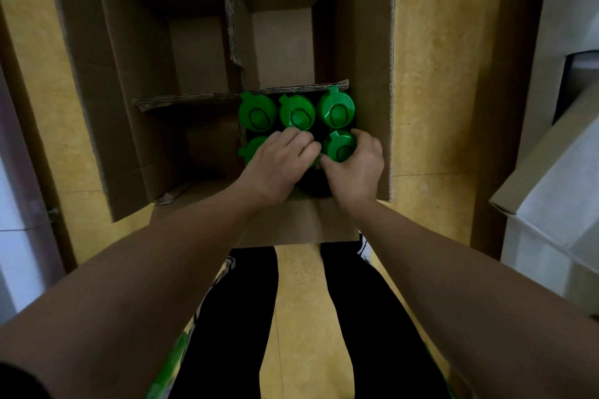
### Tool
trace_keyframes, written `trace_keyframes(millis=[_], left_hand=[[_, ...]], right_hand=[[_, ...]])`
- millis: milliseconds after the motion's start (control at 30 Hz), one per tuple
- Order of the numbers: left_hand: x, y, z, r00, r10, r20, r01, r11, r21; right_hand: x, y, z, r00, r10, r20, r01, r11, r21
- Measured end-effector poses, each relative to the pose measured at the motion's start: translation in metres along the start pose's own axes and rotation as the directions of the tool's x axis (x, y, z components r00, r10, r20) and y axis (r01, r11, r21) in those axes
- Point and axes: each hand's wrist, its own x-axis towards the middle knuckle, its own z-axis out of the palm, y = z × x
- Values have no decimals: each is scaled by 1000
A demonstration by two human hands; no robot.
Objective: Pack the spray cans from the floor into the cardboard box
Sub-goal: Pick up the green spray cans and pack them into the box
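An open cardboard box stands on the yellow floor, split by cardboard dividers into compartments. Several spray cans with green caps stand upright in the near right compartment; three caps form the far row. My right hand grips the green cap of a spray can in the near row at the right. My left hand lies over the near row's middle can, fingers curled on its cap, which is mostly hidden. Another green cap peeks out left of that hand.
The other three compartments of the box hold nothing visible. Green objects lie on the floor by my left leg at the bottom edge. White cardboard boxes stand to the right. The box's flaps stand open on all sides.
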Motion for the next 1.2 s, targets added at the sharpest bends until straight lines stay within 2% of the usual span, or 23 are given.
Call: trace_keyframes(millis=[167, 267, 433, 600, 733, 867, 967, 1067, 1200], left_hand=[[-6, -2, 1, 998, -61, 15, 61, 996, -60], [-10, -2, -4, 993, -91, 75, 98, 990, -101], [-21, 6, -29, 967, -215, 136, 233, 963, -135], [-25, 12, -93, 943, -324, 69, 329, 941, -83], [-15, 19, -178, 930, -368, -13, 368, 930, -4], [3, 49, -290, 903, -413, -122, 420, 907, 38], [11, 83, -393, 878, -426, -219, 441, 897, 25], [8, 117, -499, 856, -379, -352, 430, 900, 75], [-7, 162, -631, 796, -300, -526, 444, 879, 170]], right_hand=[[-2, 1, -2, 996, -3, 85, 6, 999, -40], [-7, -1, -4, 990, -9, 143, 16, 999, -47], [-16, -9, -18, 989, 9, 148, 12, 990, -143], [-30, -41, -61, 984, -14, 180, 49, 981, -190], [-47, -99, -116, 969, -153, 195, 201, 945, -258], [-74, -181, -200, 928, -333, 167, 371, 864, -341], [-99, -250, -275, 883, -457, 106, 455, 779, -432], [-131, -319, -349, 835, -551, 13, 486, 725, -488], [-191, -399, -442, 717, -691, -94, 548, 642, -536]])
